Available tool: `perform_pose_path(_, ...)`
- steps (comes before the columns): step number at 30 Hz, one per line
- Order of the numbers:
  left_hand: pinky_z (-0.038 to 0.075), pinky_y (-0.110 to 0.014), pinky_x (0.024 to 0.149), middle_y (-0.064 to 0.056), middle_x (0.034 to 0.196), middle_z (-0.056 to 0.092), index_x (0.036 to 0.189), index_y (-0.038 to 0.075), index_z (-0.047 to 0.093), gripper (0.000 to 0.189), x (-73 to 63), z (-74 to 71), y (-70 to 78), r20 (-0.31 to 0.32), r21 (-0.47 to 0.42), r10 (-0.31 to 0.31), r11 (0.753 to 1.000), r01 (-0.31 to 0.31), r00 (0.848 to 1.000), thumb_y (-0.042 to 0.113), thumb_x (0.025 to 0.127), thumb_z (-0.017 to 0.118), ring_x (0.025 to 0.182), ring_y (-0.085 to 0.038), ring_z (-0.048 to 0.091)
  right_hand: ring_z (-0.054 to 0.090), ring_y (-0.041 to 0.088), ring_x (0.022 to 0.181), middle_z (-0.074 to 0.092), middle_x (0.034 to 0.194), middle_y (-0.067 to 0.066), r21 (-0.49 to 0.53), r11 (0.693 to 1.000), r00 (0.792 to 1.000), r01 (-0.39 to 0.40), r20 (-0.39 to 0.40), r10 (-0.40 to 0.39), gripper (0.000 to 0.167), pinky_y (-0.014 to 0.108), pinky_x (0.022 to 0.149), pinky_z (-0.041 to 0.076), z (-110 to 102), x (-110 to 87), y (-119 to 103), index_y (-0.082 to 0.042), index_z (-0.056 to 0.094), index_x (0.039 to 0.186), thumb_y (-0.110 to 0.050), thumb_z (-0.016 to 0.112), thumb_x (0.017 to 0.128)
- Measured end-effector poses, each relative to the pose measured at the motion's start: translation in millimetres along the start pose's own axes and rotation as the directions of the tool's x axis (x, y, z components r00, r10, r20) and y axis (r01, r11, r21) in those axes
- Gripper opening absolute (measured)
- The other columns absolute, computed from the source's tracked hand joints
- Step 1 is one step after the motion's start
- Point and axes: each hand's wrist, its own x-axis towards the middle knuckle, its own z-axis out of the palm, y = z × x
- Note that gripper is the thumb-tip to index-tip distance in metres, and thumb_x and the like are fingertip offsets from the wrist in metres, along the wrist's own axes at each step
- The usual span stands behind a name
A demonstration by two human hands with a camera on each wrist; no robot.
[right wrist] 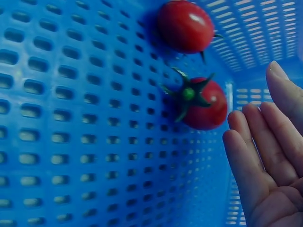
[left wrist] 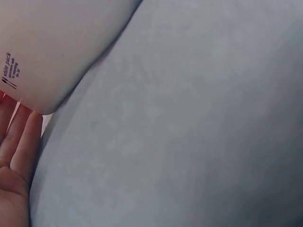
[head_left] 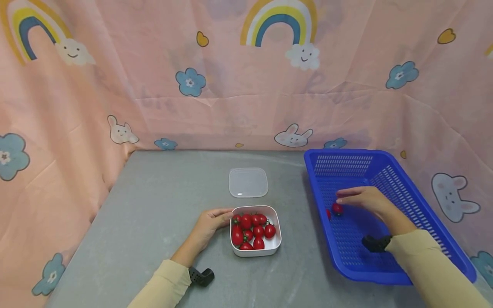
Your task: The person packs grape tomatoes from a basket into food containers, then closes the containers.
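A white plastic box (head_left: 256,253) holds several cherry tomatoes (head_left: 258,231), some with green stems. Against its left side rests my left hand (head_left: 209,223), fingers straight along the wall; in the left wrist view the fingers (left wrist: 28,142) touch the lower side of the box (left wrist: 52,42). My right hand (head_left: 366,200) reaches into a blue basket (head_left: 334,256), just above two cherry tomatoes. In the right wrist view its fingers (right wrist: 265,142) are extended and apart from the stemmed cherry tomato (right wrist: 208,104); another cherry tomato (right wrist: 185,26) lies beside it.
Behind the box a translucent lid (head_left: 248,182) lies flat on the grey table (head_left: 165,184). The basket's raised rim (head_left: 325,233) stands between the box and my right hand. A pink patterned cloth (head_left: 231,107) hangs along the back and sides.
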Motion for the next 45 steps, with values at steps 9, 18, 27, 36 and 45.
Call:
perform_pose_path(9, 0.055, -0.021, 0.086, -0.002, 0.109, 0.075, 0.122, -0.013, 0.063, 0.038, 0.6, -0.6, -1.7, 0.004, -0.001, -0.001, 1.000, 0.001, 1.000, 0.012, 0.094, 0.067, 0.091, -0.001, 0.069, 0.030, 0.054, 0.140, 0.055, 0.140, 0.026, -0.094, 0.996, 1.000, -0.001, 0.007, 0.002, 0.068, 0.075, 0.106, 0.025, 6, 2.9, 5, -0.002, 0.060, 0.135, -0.045, 0.076, 0.085)
perform_pose_path(18, 0.055, -0.021, 0.086, 0.003, 0.106, 0.076, 0.122, -0.014, 0.062, 0.039, 0.0, -0.7, -1.3, 0.006, -0.011, 0.009, 1.000, -0.009, 1.000, 0.012, 0.094, 0.067, 0.090, -0.001, 0.069, 0.036, 0.055, 0.135, 0.055, 0.139, 0.029, -0.158, 0.987, 1.000, 0.025, 0.001, -0.025, 0.062, 0.073, 0.105, 0.030, 11, 5.1, 5, -0.002, 0.065, 0.129, -0.041, 0.079, 0.083)
perform_pose_path(27, 0.056, -0.021, 0.085, 0.002, 0.104, 0.076, 0.120, -0.011, 0.065, 0.036, 0.3, 1.5, -1.6, -0.020, -0.008, 0.008, 1.000, -0.008, 1.000, 0.013, 0.093, 0.068, 0.090, -0.002, 0.069, 0.038, 0.050, 0.138, 0.061, 0.135, 0.022, -0.071, 0.997, 0.999, -0.013, -0.053, 0.009, 0.072, 0.072, 0.107, 0.029, 0, -0.3, -5, -0.004, 0.061, 0.134, -0.052, 0.076, 0.082)
perform_pose_path(36, 0.055, -0.020, 0.086, 0.000, 0.107, 0.076, 0.123, -0.014, 0.062, 0.039, 0.4, -0.4, 0.2, -0.009, -0.017, -0.006, 1.000, 0.006, 1.000, 0.011, 0.093, 0.067, 0.091, 0.000, 0.069, 0.033, 0.044, 0.143, 0.072, 0.111, -0.016, 0.159, 0.983, 0.987, 0.092, -0.143, -0.069, 0.071, 0.073, 0.110, 0.025, -10, -31.0, -37, -0.006, 0.055, 0.141, -0.049, 0.073, 0.087)
perform_pose_path(45, 0.055, -0.021, 0.087, -0.001, 0.109, 0.075, 0.122, -0.010, 0.065, 0.039, 0.1, 0.3, 0.6, -0.009, -0.010, -0.013, 1.000, 0.013, 1.000, 0.015, 0.093, 0.069, 0.094, 0.000, 0.068, 0.056, 0.024, 0.126, 0.073, 0.115, -0.009, 0.183, 0.966, 0.975, 0.180, -0.160, -0.152, 0.060, 0.069, 0.110, 0.029, 17, -51.0, -68, -0.009, 0.061, 0.136, -0.042, 0.074, 0.088)
